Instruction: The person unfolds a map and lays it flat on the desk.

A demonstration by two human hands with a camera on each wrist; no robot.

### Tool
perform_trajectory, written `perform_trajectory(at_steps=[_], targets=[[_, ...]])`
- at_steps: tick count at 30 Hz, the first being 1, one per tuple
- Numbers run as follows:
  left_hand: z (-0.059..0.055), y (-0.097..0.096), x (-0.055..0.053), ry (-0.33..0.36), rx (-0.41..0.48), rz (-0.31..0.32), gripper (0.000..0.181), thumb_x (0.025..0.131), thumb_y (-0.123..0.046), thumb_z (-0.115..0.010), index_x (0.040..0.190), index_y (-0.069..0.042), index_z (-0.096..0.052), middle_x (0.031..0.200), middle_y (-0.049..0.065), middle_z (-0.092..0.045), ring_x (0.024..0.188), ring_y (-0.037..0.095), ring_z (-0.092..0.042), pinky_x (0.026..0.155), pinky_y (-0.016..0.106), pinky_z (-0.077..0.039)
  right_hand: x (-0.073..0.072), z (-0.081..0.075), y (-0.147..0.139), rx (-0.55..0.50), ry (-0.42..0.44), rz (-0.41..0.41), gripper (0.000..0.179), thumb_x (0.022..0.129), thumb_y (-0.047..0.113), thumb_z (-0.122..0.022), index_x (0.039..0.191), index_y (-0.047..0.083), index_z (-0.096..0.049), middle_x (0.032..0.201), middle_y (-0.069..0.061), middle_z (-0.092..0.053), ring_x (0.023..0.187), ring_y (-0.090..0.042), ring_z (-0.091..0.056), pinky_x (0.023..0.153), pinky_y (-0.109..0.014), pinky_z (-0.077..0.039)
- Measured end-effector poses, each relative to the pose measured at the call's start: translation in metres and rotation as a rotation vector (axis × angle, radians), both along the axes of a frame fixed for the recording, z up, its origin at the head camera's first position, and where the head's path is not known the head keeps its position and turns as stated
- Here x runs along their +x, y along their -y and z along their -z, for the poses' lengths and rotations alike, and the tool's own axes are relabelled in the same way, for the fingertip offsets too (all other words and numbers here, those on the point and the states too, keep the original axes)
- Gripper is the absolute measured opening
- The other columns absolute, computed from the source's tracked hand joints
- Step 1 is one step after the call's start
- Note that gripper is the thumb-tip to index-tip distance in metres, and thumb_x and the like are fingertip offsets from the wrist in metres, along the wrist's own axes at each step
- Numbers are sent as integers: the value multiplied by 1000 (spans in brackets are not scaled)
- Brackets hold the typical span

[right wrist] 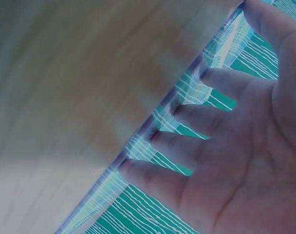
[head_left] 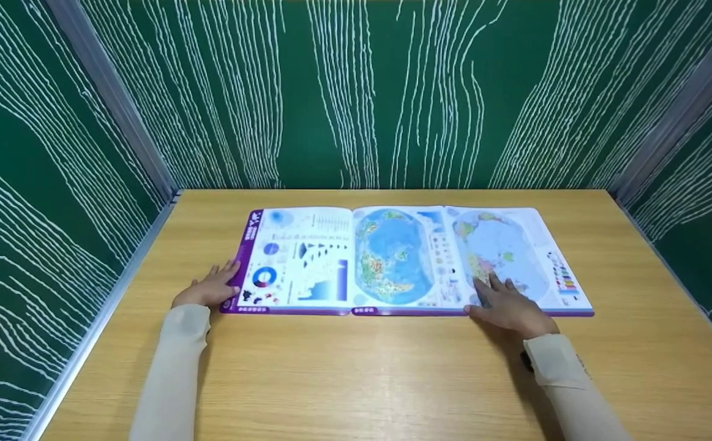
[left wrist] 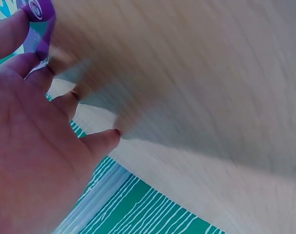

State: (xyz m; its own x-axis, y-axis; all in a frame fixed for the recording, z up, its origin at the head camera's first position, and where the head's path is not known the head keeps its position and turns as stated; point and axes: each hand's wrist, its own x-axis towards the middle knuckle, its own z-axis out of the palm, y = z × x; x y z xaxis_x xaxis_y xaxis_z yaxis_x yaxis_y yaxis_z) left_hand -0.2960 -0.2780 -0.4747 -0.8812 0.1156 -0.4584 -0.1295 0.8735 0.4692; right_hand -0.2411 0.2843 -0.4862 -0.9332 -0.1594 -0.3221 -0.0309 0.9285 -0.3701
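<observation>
An atlas [head_left: 322, 245] lies spread wide on the table, its three page panels side by side. The left panel carries charts, and the other two show world maps. At its left purple border rests my left hand [head_left: 209, 289], thumb on the near corner. In the left wrist view the thumb lies over the purple border [left wrist: 39, 12], with the other fingers spread along the edge. My right hand [head_left: 510, 309] lies on the right map panel near the front edge, fingers spread. In the right wrist view its fingertips [right wrist: 130, 168] touch the page.
The wooden table [head_left: 368, 373] extends around the atlas. Green panels with white wavy lines [head_left: 392, 92] rise behind and at both sides, with grey metal posts [head_left: 117, 92] at the corners. A dark band [head_left: 527, 360] shows at my right wrist.
</observation>
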Motion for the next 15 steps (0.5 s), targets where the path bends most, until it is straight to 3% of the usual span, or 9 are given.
perform_trajectory(at_steps=[6,10,15], targets=[[-1,-1,0,-2,16,-31,64,101,-26,-39,154,-19,-4,163,6,6,147,36,16,111,64,17,2,0,-1,6,3,11,84,90,63,-48,153,14,-23,158,-26,-6,141,-56,-1,106,-75,-10],[-1,-1,0,-33,-6,-4,64,101,-25,-39,154,-15,-6,162,10,4,147,39,13,111,67,13,1,2,-1,33,-46,-29,84,91,62,-48,153,10,-25,157,-30,-10,139,-59,-6,103,-77,-17],[-3,-4,2,-32,-2,-48,63,101,-22,-39,154,-16,-6,163,10,3,147,38,12,113,65,13,0,3,-1,55,-91,-49,80,92,58,-48,151,8,-28,156,-31,-14,138,-60,-11,101,-78,-20]])
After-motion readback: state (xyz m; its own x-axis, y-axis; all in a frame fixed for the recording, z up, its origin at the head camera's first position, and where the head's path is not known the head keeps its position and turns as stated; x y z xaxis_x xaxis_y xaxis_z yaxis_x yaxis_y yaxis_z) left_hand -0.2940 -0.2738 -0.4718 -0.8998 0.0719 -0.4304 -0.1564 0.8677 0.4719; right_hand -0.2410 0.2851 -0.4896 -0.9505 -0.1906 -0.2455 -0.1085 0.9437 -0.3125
